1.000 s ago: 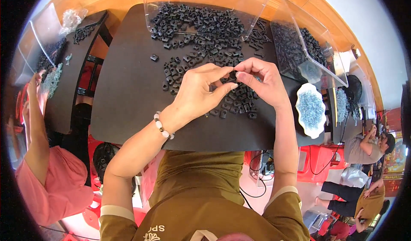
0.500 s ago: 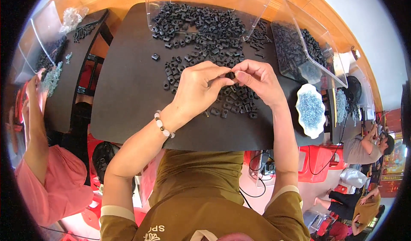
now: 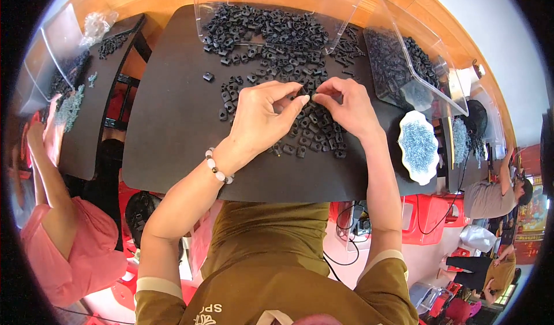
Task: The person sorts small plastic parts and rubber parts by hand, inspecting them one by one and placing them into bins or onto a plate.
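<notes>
Over a pile of small black plastic parts (image 3: pixel 311 131), my two hands meet closely at the fingertips. Thumb and index of my left hand (image 3: pixel 262 114) curl around a small black plastic part (image 3: pixel 306 90), which barely stands out from the pile behind it. My right hand (image 3: pixel 351 107) sits just to its right, thumb and forefinger pinched; whatever is between them is too small or hidden to name. A beaded bracelet (image 3: pixel 214 166) circles my left wrist. Right of my right forearm lies a white scalloped dish (image 3: pixel 402 127) filled with tiny pale-blue pieces (image 3: pixel 419 147).
A clear bin (image 3: pixel 199 13) at the table's far edge spills more black parts. Another clear bin (image 3: pixel 424 74) at the far right holds black pieces. Small screw-like black parts (image 3: pixel 348 47) lie between them. People sit at neighbouring tables left and right; red stools (image 3: pixel 424 224) stand nearby.
My hands have shifted slightly left, and their fingertips have parted a little. Both neighbouring people have moved their arms.
</notes>
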A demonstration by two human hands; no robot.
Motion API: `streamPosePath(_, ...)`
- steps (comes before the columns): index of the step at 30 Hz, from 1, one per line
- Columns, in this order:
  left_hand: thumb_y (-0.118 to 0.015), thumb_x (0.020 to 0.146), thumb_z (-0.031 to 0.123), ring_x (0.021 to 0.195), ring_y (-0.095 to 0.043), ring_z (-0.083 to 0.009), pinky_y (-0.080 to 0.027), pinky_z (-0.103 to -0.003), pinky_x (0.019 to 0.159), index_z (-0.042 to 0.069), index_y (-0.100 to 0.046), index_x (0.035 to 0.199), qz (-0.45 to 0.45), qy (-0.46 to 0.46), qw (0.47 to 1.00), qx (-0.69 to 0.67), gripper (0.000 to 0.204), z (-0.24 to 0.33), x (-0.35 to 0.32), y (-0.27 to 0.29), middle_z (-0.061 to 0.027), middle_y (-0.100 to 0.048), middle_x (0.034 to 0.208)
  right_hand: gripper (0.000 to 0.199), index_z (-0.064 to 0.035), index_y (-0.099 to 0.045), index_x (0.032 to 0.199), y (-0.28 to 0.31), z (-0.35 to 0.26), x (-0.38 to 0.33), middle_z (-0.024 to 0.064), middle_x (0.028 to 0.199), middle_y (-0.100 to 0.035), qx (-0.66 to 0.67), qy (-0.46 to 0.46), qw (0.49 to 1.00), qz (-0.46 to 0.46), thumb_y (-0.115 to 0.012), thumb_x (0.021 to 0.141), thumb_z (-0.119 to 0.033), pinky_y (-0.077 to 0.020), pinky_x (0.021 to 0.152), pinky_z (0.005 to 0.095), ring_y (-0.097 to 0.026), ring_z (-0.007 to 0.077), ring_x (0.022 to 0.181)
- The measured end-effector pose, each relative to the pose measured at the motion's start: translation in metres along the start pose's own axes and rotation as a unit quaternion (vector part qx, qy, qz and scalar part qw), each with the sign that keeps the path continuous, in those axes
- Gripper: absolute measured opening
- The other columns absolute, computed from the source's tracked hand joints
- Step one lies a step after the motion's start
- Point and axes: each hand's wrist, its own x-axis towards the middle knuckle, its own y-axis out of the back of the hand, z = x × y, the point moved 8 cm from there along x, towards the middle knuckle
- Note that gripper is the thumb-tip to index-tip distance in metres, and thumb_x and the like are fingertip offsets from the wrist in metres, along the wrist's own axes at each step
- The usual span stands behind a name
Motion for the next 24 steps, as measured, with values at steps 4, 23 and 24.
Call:
streamPosePath(4,-0.076,0.082,0.01,0.067,-0.061,-0.0108,-0.049,-0.024,0.063,-0.002,-0.072,0.098,-0.029,0.036,0.999,0.011,0.021,-0.005,-0.001,-0.005,-0.0074,-0.069,0.078,0.012,-0.0048,-0.068,0.088,-0.004,-0.004,0.0,0.0108,0.081,-0.068,-0.067,0.019,0.998,-0.001,-0.073,0.08,-0.013,-0.049,0.073,0.0374,-0.062,0.0262,0.08)
streamPosePath(23,-0.075,0.084,0.01,0.07,-0.061,-0.0079,-0.05,-0.022,0.064,-0.003,-0.071,0.102,-0.008,0.059,0.997,-0.041,0.023,-0.011,0.0,-0.002,-0.0039,-0.069,0.083,0.016,-0.0039,-0.066,0.096,-0.002,0.003,-0.003,0.0005,0.085,-0.065,0.399,-0.061,0.915,-0.025,-0.066,0.093,-0.02,-0.045,0.072,0.0226,-0.058,0.007,0.079)
streamPosePath(24,-0.075,0.084,0.01,0.07,-0.061,-0.0079,-0.05,-0.022,0.064,-0.003,-0.071,0.102,-0.008,0.059,0.997,-0.041,0.023,-0.014,0.0,-0.003,-0.0039,-0.069,0.083,0.016,-0.0038,-0.065,0.095,0.001,0.001,-0.004,0.0004,0.085,-0.065,0.39,-0.054,0.919,-0.012,-0.066,0.093,-0.019,-0.0451,0.072,0.0222,-0.058,0.0067,0.079)
